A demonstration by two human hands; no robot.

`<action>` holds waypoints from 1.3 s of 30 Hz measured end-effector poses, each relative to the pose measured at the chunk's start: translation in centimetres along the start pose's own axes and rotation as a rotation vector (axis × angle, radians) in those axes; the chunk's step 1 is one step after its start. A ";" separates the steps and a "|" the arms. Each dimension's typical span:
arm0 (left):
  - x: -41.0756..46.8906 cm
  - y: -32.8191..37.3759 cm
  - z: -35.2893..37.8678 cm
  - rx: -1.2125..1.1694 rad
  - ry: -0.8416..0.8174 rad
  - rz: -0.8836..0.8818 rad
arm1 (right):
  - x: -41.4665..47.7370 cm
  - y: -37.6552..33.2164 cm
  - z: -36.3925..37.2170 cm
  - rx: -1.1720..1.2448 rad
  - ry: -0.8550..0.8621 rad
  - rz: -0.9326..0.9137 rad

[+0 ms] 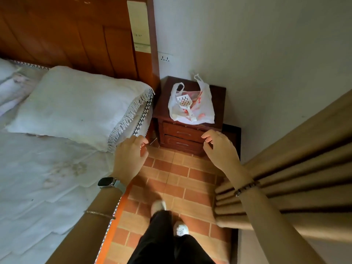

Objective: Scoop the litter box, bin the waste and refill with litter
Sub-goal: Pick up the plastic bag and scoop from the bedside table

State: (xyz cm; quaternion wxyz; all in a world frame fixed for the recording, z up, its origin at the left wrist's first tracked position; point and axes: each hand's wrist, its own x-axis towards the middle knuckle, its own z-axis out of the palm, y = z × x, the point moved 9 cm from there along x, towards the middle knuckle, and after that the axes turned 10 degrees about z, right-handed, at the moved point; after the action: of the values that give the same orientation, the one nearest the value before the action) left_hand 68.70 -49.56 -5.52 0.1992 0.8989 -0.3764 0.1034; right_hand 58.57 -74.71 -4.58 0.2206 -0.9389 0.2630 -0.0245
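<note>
My left hand (129, 157) and right hand (219, 147), fingers (208, 135) loosely curled, holding nothing, hover before the desk (219, 96); scoop (185, 103) lies on bag (203, 111).

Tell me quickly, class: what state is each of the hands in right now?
Left hand: open, fingers loosely curled, holding nothing.
Right hand: open, fingers loosely curled, holding nothing.

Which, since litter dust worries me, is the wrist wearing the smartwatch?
The left wrist: it wears the dark-faced smartwatch, while the right wrist has only a dark beaded bracelet.
</note>
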 end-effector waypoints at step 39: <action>28.1 -14.8 35.1 -0.097 -0.288 0.051 | 39.5 8.4 24.6 0.053 -0.082 0.324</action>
State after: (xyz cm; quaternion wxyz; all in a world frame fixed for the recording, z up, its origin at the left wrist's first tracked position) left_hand 100.13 -73.24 -31.79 0.1837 0.8838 -0.4283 -0.0401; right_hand 92.46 -91.16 -33.08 0.2567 -0.8784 0.4009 0.0429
